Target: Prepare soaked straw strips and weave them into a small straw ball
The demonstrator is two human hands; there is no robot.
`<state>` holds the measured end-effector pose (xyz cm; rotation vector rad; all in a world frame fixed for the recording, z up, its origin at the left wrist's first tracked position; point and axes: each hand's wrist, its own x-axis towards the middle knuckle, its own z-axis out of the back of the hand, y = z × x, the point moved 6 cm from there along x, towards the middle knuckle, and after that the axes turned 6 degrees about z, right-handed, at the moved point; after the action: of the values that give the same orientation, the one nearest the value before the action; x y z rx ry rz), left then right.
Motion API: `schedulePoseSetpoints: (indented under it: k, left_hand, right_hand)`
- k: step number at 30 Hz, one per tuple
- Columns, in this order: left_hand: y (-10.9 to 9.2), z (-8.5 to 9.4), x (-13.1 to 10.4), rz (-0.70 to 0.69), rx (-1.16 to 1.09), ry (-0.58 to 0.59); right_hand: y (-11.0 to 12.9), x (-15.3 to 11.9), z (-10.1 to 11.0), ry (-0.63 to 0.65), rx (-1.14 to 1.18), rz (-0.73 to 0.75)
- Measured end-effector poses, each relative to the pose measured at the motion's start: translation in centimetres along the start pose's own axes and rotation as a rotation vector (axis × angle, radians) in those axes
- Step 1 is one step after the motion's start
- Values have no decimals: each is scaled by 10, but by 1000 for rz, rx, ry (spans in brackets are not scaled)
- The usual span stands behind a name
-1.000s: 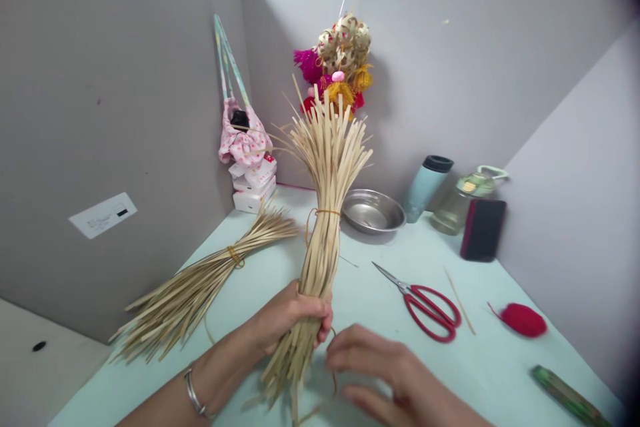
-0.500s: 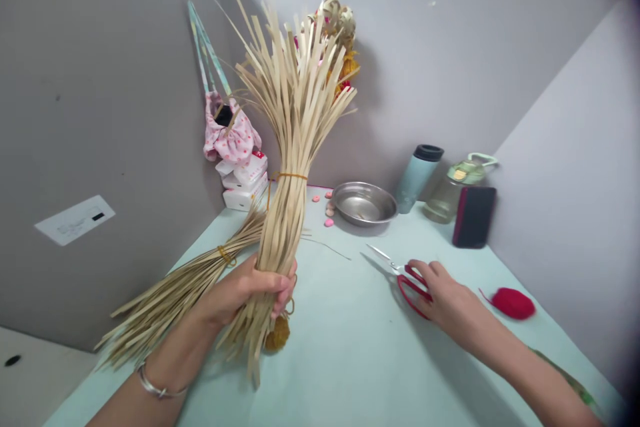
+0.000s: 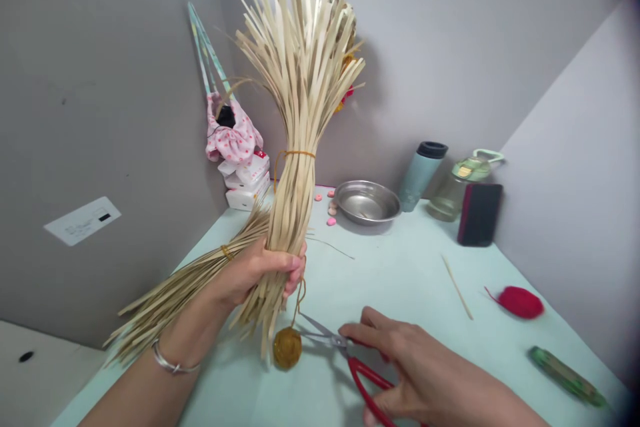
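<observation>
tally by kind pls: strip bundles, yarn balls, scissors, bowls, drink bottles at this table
Strip bundles: 2 (held bundle, lying bundle)
Yarn balls: 2 (mustard ball, red ball)
Scissors: 1
Metal bowl: 1
Drink bottles: 2 (blue tumbler, green bottle)
Total: 8

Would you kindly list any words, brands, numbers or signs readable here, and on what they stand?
Nothing is legible.
White card on the left wall: marks too blurred.
White boxes below the pink bag: red print, too small.
Yellow patch on the green-lidded jug: any text too small.
</observation>
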<state>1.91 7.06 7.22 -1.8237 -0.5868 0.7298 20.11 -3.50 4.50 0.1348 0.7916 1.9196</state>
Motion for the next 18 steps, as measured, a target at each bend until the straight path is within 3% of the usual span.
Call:
schedulePoseSetpoints:
  k: [9,18]
  left_hand:
    - [-3,-6,5,-6,-25,13]
    - [-12,0,0,-46,-31,62]
  right_hand:
    - [15,40,-15,-68,-187,143]
    - [3,34,-13,-91,-295,131]
